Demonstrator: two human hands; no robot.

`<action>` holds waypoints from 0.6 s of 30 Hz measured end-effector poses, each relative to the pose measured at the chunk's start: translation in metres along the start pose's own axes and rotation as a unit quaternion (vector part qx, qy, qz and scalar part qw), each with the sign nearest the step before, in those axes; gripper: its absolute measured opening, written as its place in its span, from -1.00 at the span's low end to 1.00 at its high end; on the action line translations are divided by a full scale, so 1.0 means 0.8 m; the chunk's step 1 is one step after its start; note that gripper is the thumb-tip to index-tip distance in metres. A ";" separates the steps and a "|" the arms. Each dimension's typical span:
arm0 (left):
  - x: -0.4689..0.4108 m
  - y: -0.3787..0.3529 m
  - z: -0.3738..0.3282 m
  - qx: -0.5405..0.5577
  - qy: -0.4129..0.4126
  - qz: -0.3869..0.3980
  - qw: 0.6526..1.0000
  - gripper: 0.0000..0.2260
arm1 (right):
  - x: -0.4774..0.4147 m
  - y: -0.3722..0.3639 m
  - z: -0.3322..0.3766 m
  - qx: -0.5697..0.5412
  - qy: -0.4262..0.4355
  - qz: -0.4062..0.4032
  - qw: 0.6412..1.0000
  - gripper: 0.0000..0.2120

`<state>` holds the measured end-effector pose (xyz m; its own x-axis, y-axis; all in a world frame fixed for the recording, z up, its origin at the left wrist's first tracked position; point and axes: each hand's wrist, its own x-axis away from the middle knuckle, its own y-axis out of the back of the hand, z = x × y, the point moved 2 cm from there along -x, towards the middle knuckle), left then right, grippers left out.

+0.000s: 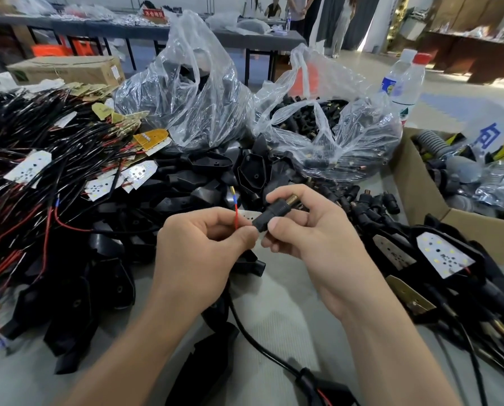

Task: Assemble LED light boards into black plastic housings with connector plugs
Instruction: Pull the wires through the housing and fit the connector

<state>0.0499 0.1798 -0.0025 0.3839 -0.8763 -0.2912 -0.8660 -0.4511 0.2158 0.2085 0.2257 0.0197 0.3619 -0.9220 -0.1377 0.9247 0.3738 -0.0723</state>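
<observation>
While the left hand [204, 244] pinches a thin red wire with a blue-and-yellow tip [236, 213] between thumb and forefinger, the right hand [312, 230] grips a black cylindrical connector plug with a brass threaded end [274, 213] between thumb and fingers. Both items are held above the grey table surface [274, 312], near the centre of the view. The wire stands upright, with its tip free. The plug's black end lies just beside the left fingertips. A small white LED board [252, 214] shows partly behind the wire and plug.

One black plastic housing [252, 263] sits below the left hand, largely hidden; whether the hand supports it cannot be determined. Beyond the hands lies a pile of loose black housings [204, 183]. A tangle of red and black leads with white and gold boards [40, 159] occupies the left. A clear plastic bag of black plugs [326, 118] stands behind. Finished housings fitted with white boards [441, 253] lie to the right, beside a brown cardboard box [411, 186].
</observation>
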 end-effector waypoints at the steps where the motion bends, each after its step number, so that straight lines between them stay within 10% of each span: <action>1: 0.000 0.000 0.000 0.012 -0.002 -0.007 1.000 -0.93 | 0.000 -0.001 -0.001 -0.021 -0.018 0.005 1.000 -0.72; 10: -0.004 0.005 -0.007 0.164 0.015 -0.039 0.986 -0.79 | -0.004 -0.001 -0.005 -0.251 -0.098 -0.011 0.963 -0.73; 18: -0.004 0.009 -0.002 -0.054 -0.037 -0.033 0.997 -0.53 | -0.008 0.003 -0.010 -0.321 -0.132 -0.026 0.938 -0.72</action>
<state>0.0425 0.1791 0.0015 0.4114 -0.8305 -0.3756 -0.7979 -0.5274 0.2921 0.2078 0.2331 0.0125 0.4127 -0.9021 0.1258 0.7115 0.2330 -0.6629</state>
